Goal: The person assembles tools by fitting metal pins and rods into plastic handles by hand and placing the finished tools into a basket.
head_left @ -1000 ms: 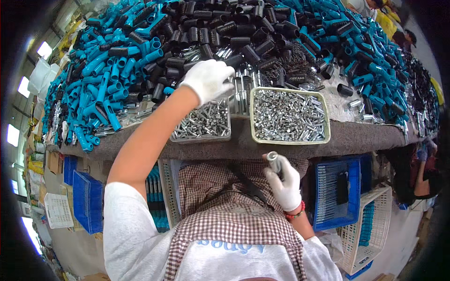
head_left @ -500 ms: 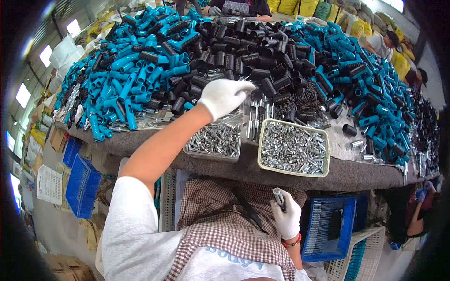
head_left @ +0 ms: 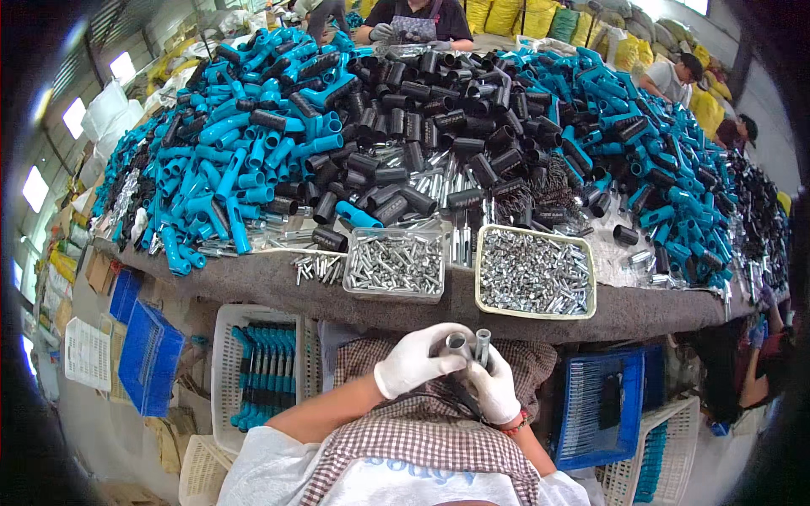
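My left hand (head_left: 419, 361), in a white glove, is closed around a short metal tube (head_left: 456, 341) whose round open end faces up. My right hand (head_left: 496, 390), also gloved, with a red beaded bracelet at the wrist, grips a slimmer silver tube (head_left: 483, 341) held upright. Both hands are close together in front of my checked apron, below the table edge, and the two tubes stand side by side. The lower parts of both tubes are hidden by the gloves. A clear bin of small metal pins (head_left: 395, 263) sits just beyond my left hand.
A cream bin of small metal parts (head_left: 536, 274) stands at the table edge. Heaps of teal handles (head_left: 228, 169) and black sleeves (head_left: 430, 110) cover the table. Crates flank me: a white one (head_left: 221, 371) and a blue one (head_left: 595, 460). Another person (head_left: 413, 25) works across the table.
My left hand has come back from the pile to my lap, now holding a tube beside my right hand. My right hand has moved slightly left.
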Tool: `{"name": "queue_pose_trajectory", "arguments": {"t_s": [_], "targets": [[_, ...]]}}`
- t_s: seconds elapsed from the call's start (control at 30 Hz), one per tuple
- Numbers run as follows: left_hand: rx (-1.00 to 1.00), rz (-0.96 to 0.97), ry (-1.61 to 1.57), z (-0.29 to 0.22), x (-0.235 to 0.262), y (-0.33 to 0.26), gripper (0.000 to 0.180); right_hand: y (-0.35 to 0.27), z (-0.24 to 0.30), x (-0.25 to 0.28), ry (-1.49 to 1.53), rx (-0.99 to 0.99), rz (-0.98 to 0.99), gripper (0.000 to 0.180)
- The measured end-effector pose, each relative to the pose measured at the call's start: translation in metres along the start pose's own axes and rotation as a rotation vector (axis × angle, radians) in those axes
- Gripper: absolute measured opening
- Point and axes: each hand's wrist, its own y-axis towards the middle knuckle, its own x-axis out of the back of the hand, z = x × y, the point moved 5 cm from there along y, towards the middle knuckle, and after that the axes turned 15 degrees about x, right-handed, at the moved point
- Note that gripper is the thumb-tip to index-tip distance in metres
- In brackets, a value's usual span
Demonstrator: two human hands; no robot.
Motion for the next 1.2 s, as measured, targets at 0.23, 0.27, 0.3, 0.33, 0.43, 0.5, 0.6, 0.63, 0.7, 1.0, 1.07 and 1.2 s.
{"name": "queue_pose_trajectory", "arguments": {"t_s": [0.23,0.27,0.3,0.33,0.43,0.5,0.6,0.63,0.7,1.0,1.07,1.2], "targets": [[-0.274,-0.18,0.399,0.011,0.019,-0.018,0.033,-0.003,0.033,-0.006,-0.718,0.621,0.18,0.038],[-0.16,-0.152,0.41,0.012,0.02,-0.02,0.032,-0.004,0.04,-0.006,-0.722,0.623,0.175,0.038],[-0.136,-0.144,0.602,0.007,0.018,-0.022,0.032,-0.004,0.046,-0.009,-0.969,0.54,0.269,0.04],[-0.139,-0.145,0.602,0.009,0.021,-0.022,0.032,-0.004,0.049,-0.012,-1.212,0.448,0.369,0.042],[-0.22,-0.153,1.055,0.029,0.02,-0.021,0.03,-0.004,0.043,-0.017,-1.424,0.471,0.479,0.036],[-0.225,-0.085,1.049,0.046,0.015,-0.019,0.034,-0.002,0.04,-0.03,-1.549,0.403,0.618,0.035],[-0.135,0.018,0.962,0.076,0.012,-0.016,0.04,0.003,0.048,-0.046,-1.028,0.716,0.511,0.039],[-0.181,-0.054,0.851,0.075,0.016,-0.017,0.04,0.003,0.05,-0.047,-1.029,0.717,0.505,0.039],[-0.233,-0.178,0.771,0.072,0.024,-0.02,0.039,0.004,0.057,-0.041,-0.891,0.652,0.403,0.04],[0.073,0.031,-0.139,0.065,0.019,-0.016,0.033,-0.02,-0.022,0.018,-0.799,0.33,0.195,0.043],[0.18,0.046,-0.219,0.056,0.014,-0.011,0.035,-0.027,-0.029,0.037,-0.545,0.248,0.05,0.039],[0.355,0.172,-0.062,0.08,0.008,0.004,0.033,-0.021,-0.02,0.049,-0.415,0.201,-0.022,0.031]]}}
